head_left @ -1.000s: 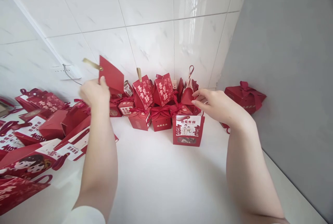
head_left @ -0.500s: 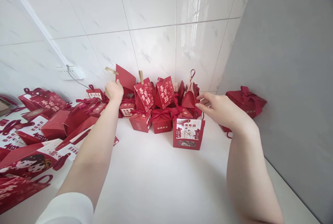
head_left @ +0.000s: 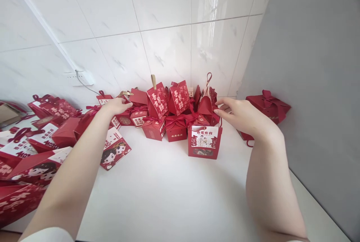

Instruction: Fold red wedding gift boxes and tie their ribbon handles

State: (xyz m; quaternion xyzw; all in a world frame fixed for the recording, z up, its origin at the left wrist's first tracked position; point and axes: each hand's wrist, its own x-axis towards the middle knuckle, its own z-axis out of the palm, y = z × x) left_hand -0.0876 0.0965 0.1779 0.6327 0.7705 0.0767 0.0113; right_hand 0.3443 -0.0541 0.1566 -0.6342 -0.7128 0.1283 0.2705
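My left hand [head_left: 119, 106] is over the red boxes left of the middle, its fingers close together beside a gold loop [head_left: 125, 93]; whether they hold anything is hidden. A plain red box [head_left: 138, 96] leans just right of that hand. My right hand [head_left: 234, 111] has its thumb and fingers apart, at the right side of a red box with a thin loop [head_left: 205, 105]. Two patterned red boxes [head_left: 158, 101] stand between the hands, behind small ribboned boxes [head_left: 174, 132]. In front stands a red box with a white label [head_left: 204, 142].
Many red boxes [head_left: 60, 131] crowd the left side of the white table [head_left: 157, 197]. A ribboned red box [head_left: 267, 107] stands at the right by the grey panel [head_left: 317, 103]. Behind are the tiled wall [head_left: 165, 2] and a socket with a cable [head_left: 80, 78].
My left hand has moved down and left, and the plain red box has dropped lower among the others. A box with cartoon faces now shows beside my left forearm. My right hand has hardly moved.
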